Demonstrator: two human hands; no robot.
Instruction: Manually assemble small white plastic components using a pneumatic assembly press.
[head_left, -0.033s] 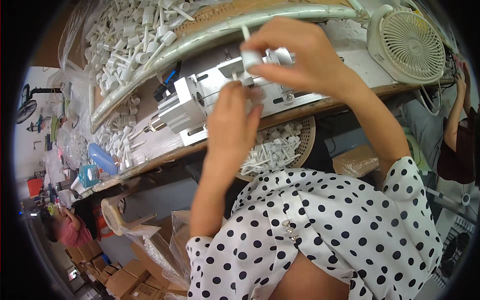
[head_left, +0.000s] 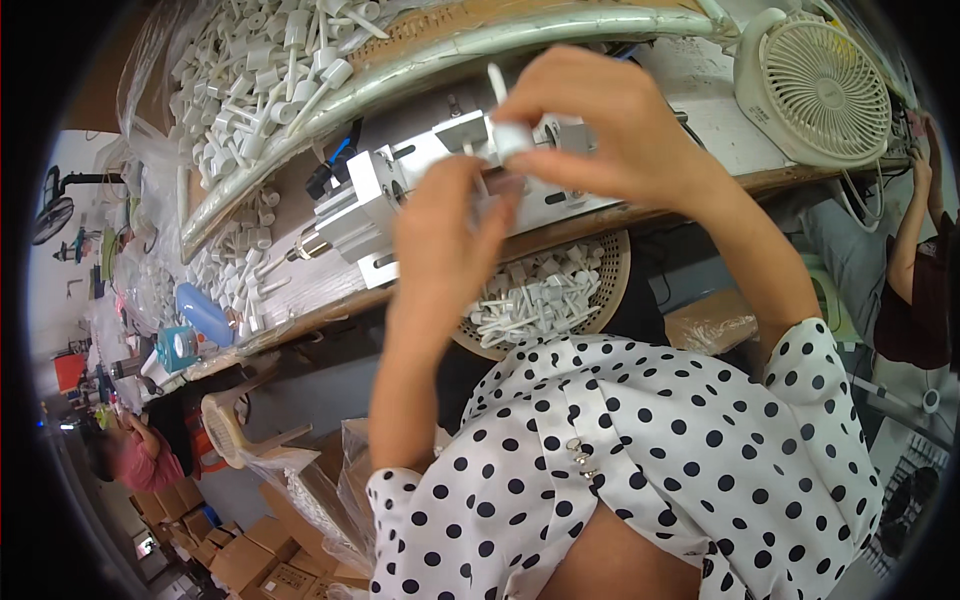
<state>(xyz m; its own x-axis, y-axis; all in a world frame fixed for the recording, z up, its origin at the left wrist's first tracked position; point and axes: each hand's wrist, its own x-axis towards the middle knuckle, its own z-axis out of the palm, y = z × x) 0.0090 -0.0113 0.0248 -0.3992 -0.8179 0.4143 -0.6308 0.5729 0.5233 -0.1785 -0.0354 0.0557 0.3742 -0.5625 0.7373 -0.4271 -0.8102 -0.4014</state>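
My right hand (head_left: pixel 610 125) pinches a white plastic cap with a thin stem (head_left: pixel 512 138) between thumb and fingers, above a silver metal clamping fixture (head_left: pixel 370 195) on the bench. The stem points upward. My left hand (head_left: pixel 440 225) is at the front of the fixture, its fingers bent and blurred by motion. A short white stem shows just above its fingertips; what these fingers grip is hidden. Below the bench edge, a beige perforated basket (head_left: pixel 618 285) carries many similar white stemmed caps (head_left: pixel 540 300).
A heap of white stemmed caps (head_left: pixel 250 80) fills the back left behind a plastic-wrapped curved rim (head_left: pixel 440 62). Loose caps lie left of the fixture. A white fan (head_left: pixel 825 90) stands at the right. Cardboard boxes (head_left: pixel 250 560) are at lower left; other people appear at both sides.
My left hand has shifted slightly left, uncovering more of the basket. My right hand has moved a little right and down, still holding the stemmed cap.
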